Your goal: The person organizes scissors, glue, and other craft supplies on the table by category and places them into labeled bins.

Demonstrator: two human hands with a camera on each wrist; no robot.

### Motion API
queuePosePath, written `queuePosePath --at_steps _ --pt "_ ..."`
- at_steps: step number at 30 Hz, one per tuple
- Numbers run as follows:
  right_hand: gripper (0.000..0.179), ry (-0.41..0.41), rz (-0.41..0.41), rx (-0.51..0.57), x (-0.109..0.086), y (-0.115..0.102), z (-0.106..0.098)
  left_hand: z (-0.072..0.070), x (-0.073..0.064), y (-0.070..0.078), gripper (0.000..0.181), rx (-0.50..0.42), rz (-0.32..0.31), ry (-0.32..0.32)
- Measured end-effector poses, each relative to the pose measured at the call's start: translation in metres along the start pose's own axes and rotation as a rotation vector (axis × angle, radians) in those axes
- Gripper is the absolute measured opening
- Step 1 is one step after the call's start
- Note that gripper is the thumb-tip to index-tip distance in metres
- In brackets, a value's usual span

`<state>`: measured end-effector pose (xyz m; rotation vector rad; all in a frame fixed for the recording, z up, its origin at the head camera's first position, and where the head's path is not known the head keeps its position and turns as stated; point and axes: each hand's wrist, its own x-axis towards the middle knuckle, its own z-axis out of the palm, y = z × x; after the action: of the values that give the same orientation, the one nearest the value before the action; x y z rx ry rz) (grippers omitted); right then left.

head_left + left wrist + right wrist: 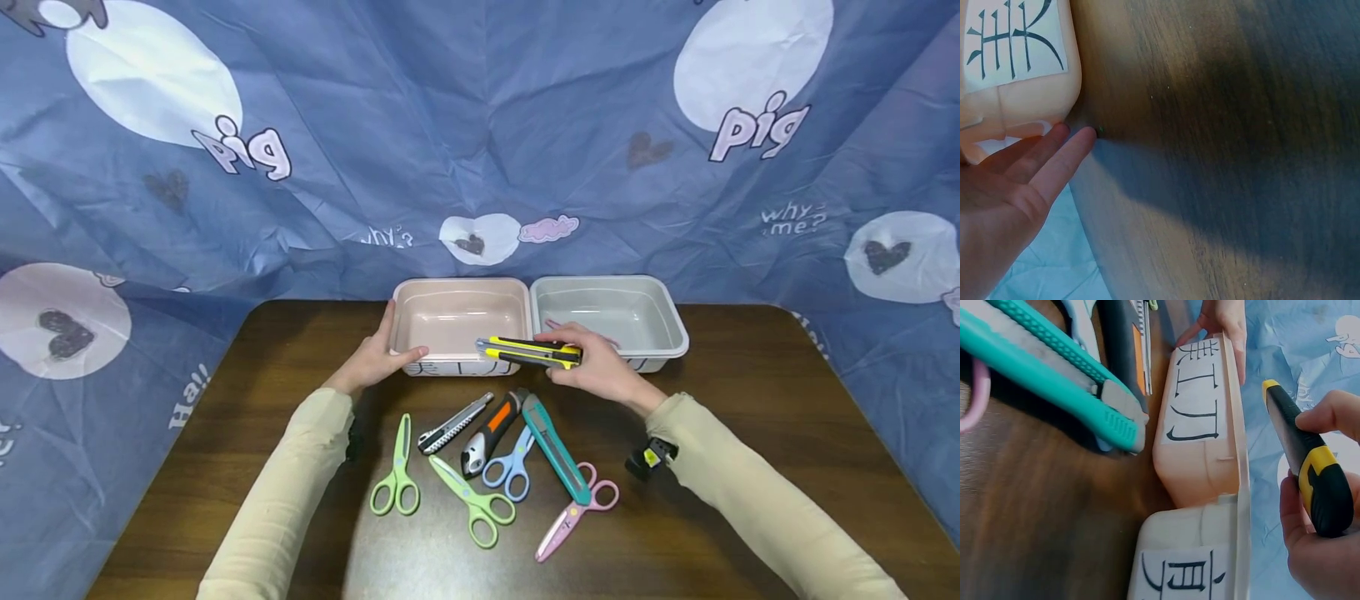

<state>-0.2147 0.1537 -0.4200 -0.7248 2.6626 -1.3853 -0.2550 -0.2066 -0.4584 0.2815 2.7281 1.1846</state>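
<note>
My right hand point(592, 364) grips a black-and-yellow utility knife point(528, 352) by its rear part. The knife is held level over the front right rim of the pink bin point(461, 290), its front end pointing left. My left hand point(375, 358) rests at that bin's left front corner, thumb over the front rim and straight fingers against the left side. A label with dark characters point(1196, 394) shows on the bin's front. Beside it stands a grey bin point(678, 329); a thin pinkish thing point(552, 323) inside is partly hidden by my right hand.
On the brown table point(750, 433) nearer me lie green scissors point(401, 467), more green scissors point(472, 500), a silver-black cutter point(455, 423), an orange-black utility knife point(491, 433), blue scissors point(512, 467), and a teal cutter point(555, 450) overlapping pink scissors point(570, 517). A blue cloth point(480, 167) hangs behind.
</note>
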Motion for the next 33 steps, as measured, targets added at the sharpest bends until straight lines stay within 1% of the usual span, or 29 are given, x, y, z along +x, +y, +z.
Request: queuePosePath --at_steps 3,8,15,20,27,33 --pt "0.052 -0.011 0.011 -0.006 0.01 -0.003 0.003 -0.001 0.0 -0.001 0.107 0.005 0.006 0.008" --pt "0.052 -0.038 0.005 0.031 0.024 -0.008 0.005 0.0 0.0 -0.002 0.107 -0.012 0.007 0.013" --pt "0.051 -0.065 -0.012 0.034 0.04 -0.016 0.007 0.0 -0.001 -0.002 0.107 -0.02 -0.004 0.007" --pt "0.051 -0.091 0.003 0.033 0.052 -0.018 0.01 -0.001 -0.001 -0.002 0.108 -0.018 -0.014 0.005" --pt "0.05 -0.128 -0.004 0.028 0.068 -0.015 0.022 0.001 0.0 -0.002 0.107 -0.012 -0.013 0.002" --pt "0.049 -0.158 0.002 0.06 0.08 -0.014 0.036 0.002 0.001 -0.001 0.107 -0.022 -0.009 0.011"
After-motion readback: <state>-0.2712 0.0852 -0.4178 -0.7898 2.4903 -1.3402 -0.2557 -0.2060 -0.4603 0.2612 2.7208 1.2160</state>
